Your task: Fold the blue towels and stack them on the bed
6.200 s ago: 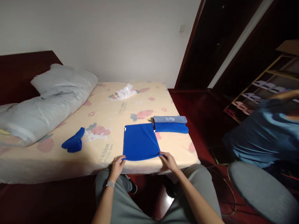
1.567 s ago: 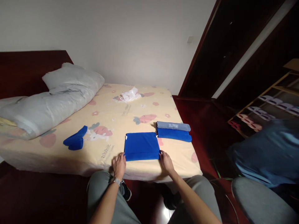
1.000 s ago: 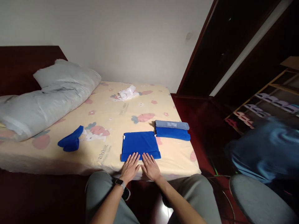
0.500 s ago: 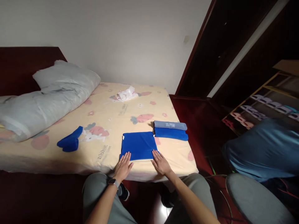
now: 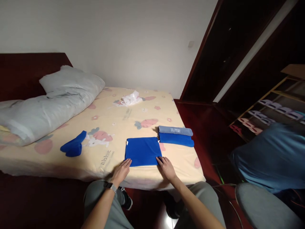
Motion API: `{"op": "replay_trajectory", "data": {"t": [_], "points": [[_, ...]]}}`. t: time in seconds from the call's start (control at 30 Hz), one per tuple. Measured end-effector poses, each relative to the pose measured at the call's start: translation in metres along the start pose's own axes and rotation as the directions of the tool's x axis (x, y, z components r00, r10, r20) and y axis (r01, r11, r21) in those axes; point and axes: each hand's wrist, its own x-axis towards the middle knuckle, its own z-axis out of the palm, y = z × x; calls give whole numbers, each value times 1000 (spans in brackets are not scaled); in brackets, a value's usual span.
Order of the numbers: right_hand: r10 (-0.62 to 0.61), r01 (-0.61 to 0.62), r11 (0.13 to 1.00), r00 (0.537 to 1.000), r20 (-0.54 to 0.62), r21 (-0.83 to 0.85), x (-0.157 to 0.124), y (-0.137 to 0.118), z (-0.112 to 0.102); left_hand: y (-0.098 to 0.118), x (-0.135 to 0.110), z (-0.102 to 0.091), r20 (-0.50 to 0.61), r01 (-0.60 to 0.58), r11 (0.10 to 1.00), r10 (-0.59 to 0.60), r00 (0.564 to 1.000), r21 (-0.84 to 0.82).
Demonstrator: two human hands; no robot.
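Observation:
A folded blue towel (image 5: 143, 150) lies flat near the bed's front edge, with small white tags at its far corners. My left hand (image 5: 122, 171) is at its near left corner, fingers drawn together on the edge and the thumb mostly hidden. At the near right corner, my right hand (image 5: 166, 168) has its fingers closed over the edge in the same way. Just beyond, to the right, lie a rolled grey towel (image 5: 175, 130) with white lettering and a rolled blue towel (image 5: 176, 139), side by side. A folded blue cloth (image 5: 74, 145) rests off to the left.
The bed (image 5: 114, 121) has a yellow patterned sheet. A grey quilt (image 5: 69, 92) is heaped at the left, and a crumpled white plastic bag (image 5: 131, 98) lies toward the wall. At right stand a grey stool (image 5: 264, 205), a blue cloth-covered heap (image 5: 271, 156) and a slipper rack (image 5: 264, 95).
Both hands have gone from lying flat on the blue towel to closing at its near corners. My left hand has shifted slightly outward. The view has tilted a little.

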Motion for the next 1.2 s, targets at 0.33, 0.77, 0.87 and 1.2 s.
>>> {"op": "replay_trajectory", "data": {"t": [0.33,0.77,0.87,1.2], "points": [[-74,61,984,995,72,169,-6,26,-25,12,-4,-27,38,40,998,-38,999,-41],[416,-452,848,891,182,277,8,18,-21,-1,-5,-1,-97,309,866,-373,923,-393],[465,-485,860,873,148,159,16,13,-14,-2,-2,10,-205,329,864,-426,881,-381],[450,-454,890,889,85,46,15,7,-14,6,4,10,-272,310,940,-338,901,-140]]}}
